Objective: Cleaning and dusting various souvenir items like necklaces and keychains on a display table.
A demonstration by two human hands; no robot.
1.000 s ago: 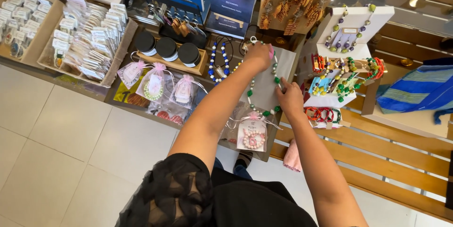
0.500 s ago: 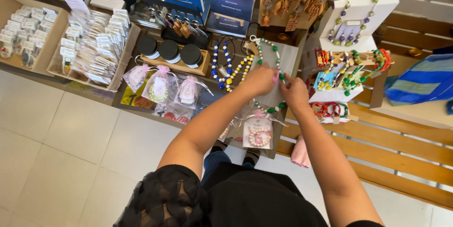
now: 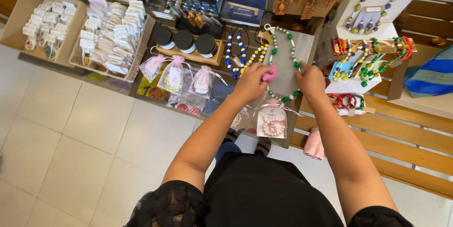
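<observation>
The left hand (image 3: 251,82) is covering most of a pink thing (image 3: 270,74), so its kind is staying unclear. The striped blue cloth (image 3: 433,77) is running off the right edge. The small cards in the cardboard box (image 3: 16,17) are too tiny to read.

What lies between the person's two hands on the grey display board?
In the head view, between the left hand and the right hand lies bare grey board, with a pink object at the left fingers. The green-and-white necklace loops around them.

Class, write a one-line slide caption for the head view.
Two hands, left holding a pink cloth, right touching a green-and-white bead necklace on a grey stand.
</observation>
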